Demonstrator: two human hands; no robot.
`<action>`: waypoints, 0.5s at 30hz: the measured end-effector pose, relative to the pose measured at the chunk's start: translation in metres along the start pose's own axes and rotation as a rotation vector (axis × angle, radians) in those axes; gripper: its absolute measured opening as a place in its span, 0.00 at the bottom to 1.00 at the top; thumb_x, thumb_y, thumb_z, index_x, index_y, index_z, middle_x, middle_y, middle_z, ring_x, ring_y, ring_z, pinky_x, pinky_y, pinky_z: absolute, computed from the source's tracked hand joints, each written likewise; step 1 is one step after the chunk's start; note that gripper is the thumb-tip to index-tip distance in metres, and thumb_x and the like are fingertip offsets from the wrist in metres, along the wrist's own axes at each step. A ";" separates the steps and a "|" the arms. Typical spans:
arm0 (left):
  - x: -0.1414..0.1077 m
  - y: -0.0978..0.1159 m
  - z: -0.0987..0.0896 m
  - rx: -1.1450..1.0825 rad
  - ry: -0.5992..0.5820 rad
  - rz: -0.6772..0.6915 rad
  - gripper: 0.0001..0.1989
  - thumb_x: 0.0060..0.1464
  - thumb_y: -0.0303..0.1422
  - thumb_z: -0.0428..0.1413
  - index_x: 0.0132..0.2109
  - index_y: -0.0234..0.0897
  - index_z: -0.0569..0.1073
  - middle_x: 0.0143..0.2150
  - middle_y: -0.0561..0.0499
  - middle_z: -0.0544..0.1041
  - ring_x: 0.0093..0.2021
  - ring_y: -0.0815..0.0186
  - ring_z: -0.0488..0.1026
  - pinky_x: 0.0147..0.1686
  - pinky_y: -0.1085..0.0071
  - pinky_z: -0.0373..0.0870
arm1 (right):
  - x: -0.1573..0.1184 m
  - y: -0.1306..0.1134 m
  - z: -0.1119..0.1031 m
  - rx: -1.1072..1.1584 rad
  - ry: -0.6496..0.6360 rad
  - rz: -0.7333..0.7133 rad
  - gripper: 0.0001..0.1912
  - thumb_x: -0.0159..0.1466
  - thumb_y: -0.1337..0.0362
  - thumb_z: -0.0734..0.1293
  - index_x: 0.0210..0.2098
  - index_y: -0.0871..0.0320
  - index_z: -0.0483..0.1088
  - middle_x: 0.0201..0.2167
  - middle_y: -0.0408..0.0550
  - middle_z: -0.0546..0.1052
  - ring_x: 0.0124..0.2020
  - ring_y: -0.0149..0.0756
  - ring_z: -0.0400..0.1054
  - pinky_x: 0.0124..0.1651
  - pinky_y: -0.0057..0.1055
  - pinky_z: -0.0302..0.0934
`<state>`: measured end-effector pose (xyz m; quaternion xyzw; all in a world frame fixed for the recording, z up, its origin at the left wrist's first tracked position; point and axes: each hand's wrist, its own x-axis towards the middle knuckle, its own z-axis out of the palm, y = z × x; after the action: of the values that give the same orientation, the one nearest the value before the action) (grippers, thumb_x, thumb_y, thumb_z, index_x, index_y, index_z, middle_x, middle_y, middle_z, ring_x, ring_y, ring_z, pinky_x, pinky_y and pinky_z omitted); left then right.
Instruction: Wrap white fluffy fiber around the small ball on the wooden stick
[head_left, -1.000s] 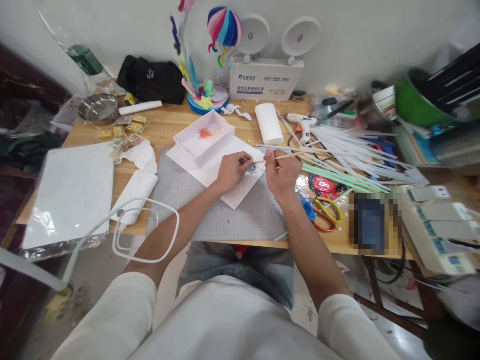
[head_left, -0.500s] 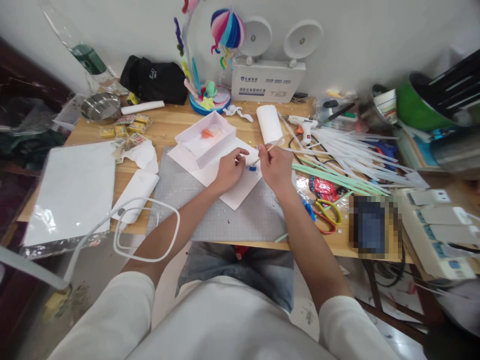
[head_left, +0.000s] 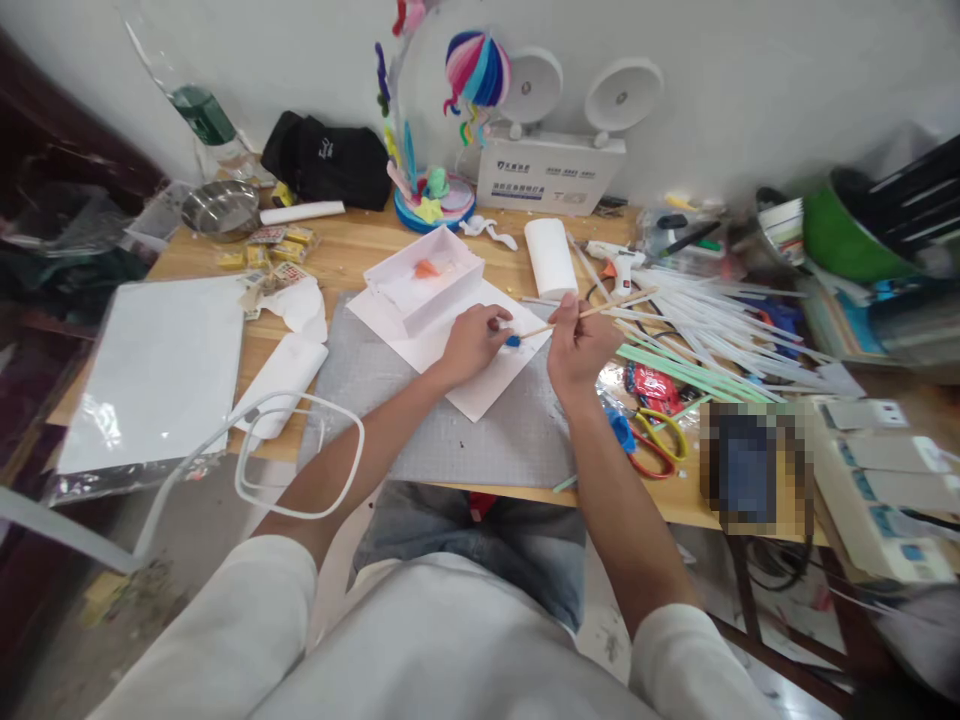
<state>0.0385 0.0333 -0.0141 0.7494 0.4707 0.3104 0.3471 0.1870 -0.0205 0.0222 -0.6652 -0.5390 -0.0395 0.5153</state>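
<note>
My right hand (head_left: 581, 345) is closed on a thin wooden stick (head_left: 626, 303), whose lower end points left to a small blue piece (head_left: 513, 341). That piece sits by the right corner of a white sheet (head_left: 474, 392). Over the sheet, my left hand (head_left: 478, 342) has curled fingers close to the blue piece; whether they grip anything is too small to tell. A white open box (head_left: 442, 300) with an orange bit inside rests on the sheet, left of my hands.
Right of my hands lie scissors (head_left: 660, 440), a glue gun (head_left: 619, 265) and many white strips (head_left: 712, 320). A white roll (head_left: 551, 262) stands behind them. A white cable (head_left: 356, 450) loops near my left forearm. A grey mat (head_left: 420, 440) lies beneath the sheet.
My right hand has moved slightly right and down, and more of the stick shows, lying flatter. My left hand has come nearer the blue piece. The whole view has shifted a little.
</note>
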 end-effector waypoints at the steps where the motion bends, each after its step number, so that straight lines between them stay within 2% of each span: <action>1: 0.000 -0.001 0.000 -0.002 0.002 0.002 0.08 0.58 0.27 0.63 0.45 0.37 0.79 0.37 0.50 0.76 0.36 0.66 0.72 0.44 0.69 0.68 | -0.002 0.001 0.001 0.000 -0.003 -0.008 0.32 0.72 0.44 0.54 0.21 0.55 0.68 0.17 0.43 0.70 0.22 0.31 0.64 0.32 0.32 0.53; 6: -0.005 -0.001 0.001 0.012 0.001 0.019 0.11 0.59 0.28 0.62 0.49 0.36 0.79 0.38 0.50 0.76 0.37 0.66 0.73 0.45 0.69 0.69 | -0.009 0.007 0.007 -0.023 0.000 -0.074 0.30 0.73 0.48 0.55 0.21 0.55 0.69 0.18 0.45 0.73 0.22 0.31 0.65 0.31 0.32 0.54; 9: -0.009 0.008 -0.012 0.004 0.003 0.034 0.15 0.60 0.30 0.61 0.54 0.35 0.77 0.43 0.47 0.78 0.34 0.68 0.73 0.43 0.69 0.71 | -0.010 0.009 0.009 -0.036 0.021 -0.096 0.30 0.73 0.48 0.54 0.20 0.55 0.68 0.16 0.45 0.71 0.21 0.32 0.64 0.31 0.32 0.53; 11: -0.006 0.016 -0.034 0.034 0.024 0.072 0.13 0.62 0.30 0.58 0.53 0.35 0.78 0.45 0.46 0.79 0.35 0.68 0.74 0.43 0.70 0.71 | -0.011 0.010 0.009 -0.036 0.037 -0.097 0.29 0.73 0.49 0.54 0.20 0.55 0.68 0.17 0.45 0.71 0.22 0.32 0.65 0.31 0.32 0.53; 15: 0.021 0.018 -0.101 0.255 0.037 0.129 0.09 0.61 0.27 0.56 0.43 0.38 0.81 0.44 0.47 0.82 0.43 0.62 0.76 0.49 0.67 0.70 | -0.012 0.010 0.007 -0.015 0.086 -0.106 0.28 0.73 0.50 0.55 0.21 0.55 0.68 0.18 0.46 0.73 0.23 0.33 0.66 0.31 0.32 0.54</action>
<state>-0.0249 0.0700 0.0607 0.8102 0.4635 0.2836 0.2198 0.1867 -0.0226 0.0053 -0.6372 -0.5504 -0.0991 0.5302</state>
